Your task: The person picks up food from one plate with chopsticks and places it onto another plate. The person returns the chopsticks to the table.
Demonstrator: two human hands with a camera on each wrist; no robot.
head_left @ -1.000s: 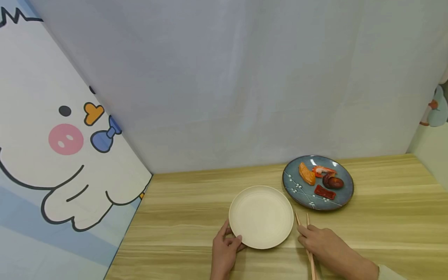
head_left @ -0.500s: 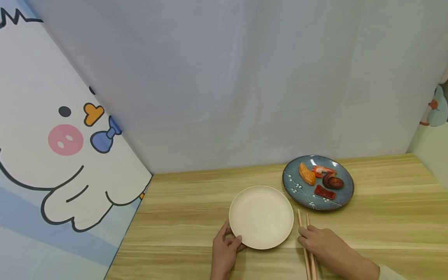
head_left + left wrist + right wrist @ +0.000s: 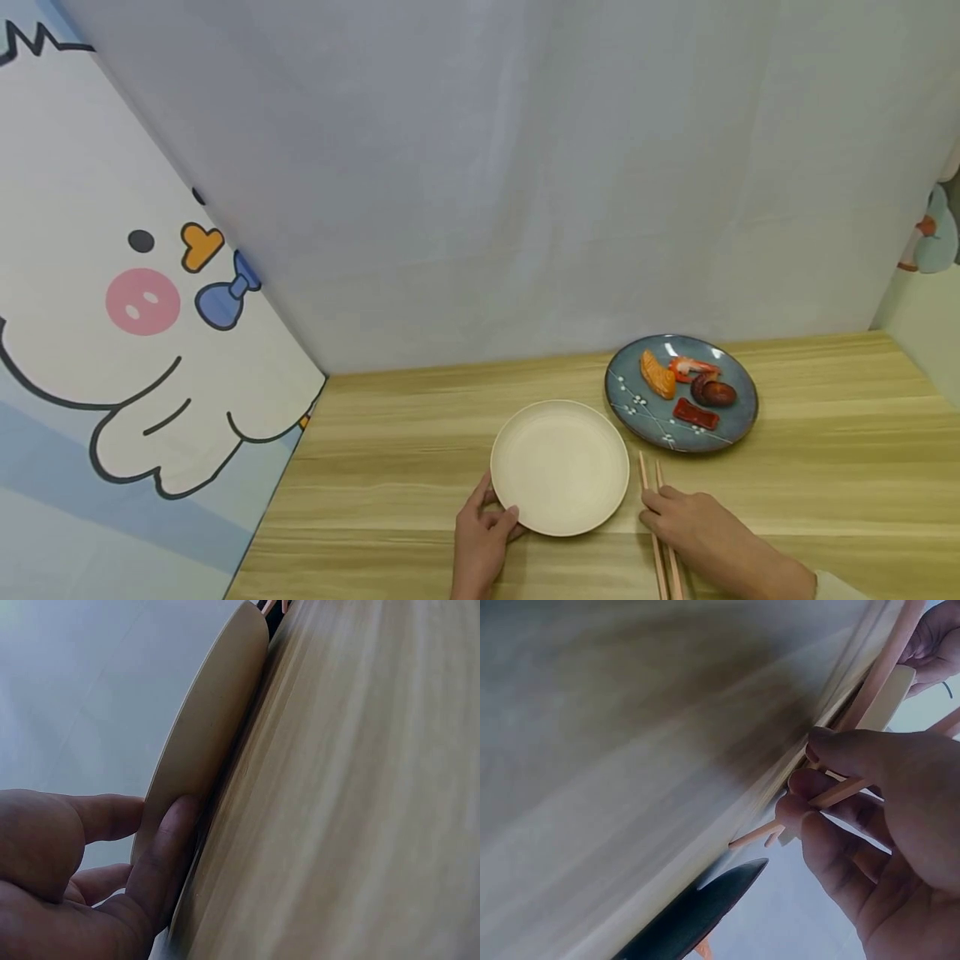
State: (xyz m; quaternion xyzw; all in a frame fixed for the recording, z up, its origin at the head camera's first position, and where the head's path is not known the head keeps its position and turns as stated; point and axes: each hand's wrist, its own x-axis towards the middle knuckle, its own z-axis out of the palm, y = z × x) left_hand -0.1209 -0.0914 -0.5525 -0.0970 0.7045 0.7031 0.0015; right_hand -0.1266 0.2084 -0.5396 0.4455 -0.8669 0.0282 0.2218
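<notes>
My left hand point(image 3: 480, 537) grips the near-left rim of a round cream plate point(image 3: 560, 467), thumb on the rim. In the left wrist view a finger lies under the tilted-looking side of the plate point(image 3: 206, 705), low over the tabletop. My right hand point(image 3: 701, 529) holds a pair of wooden chopsticks point(image 3: 658, 560) between thumb and fingers, right of the cream plate. Their tips point away from me, toward a blue plate point(image 3: 729, 423) with white blossoms. On it lie an orange salmon slice point(image 3: 657, 375), a shrimp point(image 3: 693, 367), a dark brown round piece point(image 3: 718, 394) and a red slab point(image 3: 696, 413).
The wooden table point(image 3: 390, 467) meets a grey curtain point(image 3: 525, 208) at its back edge. A panel printed with a cartoon bird point(image 3: 67, 208) borders the left side. The two plates stand close together.
The chopsticks, spread and crossing at first, now lie nearly parallel in my right hand. My left hand and both plates stay where they were.
</notes>
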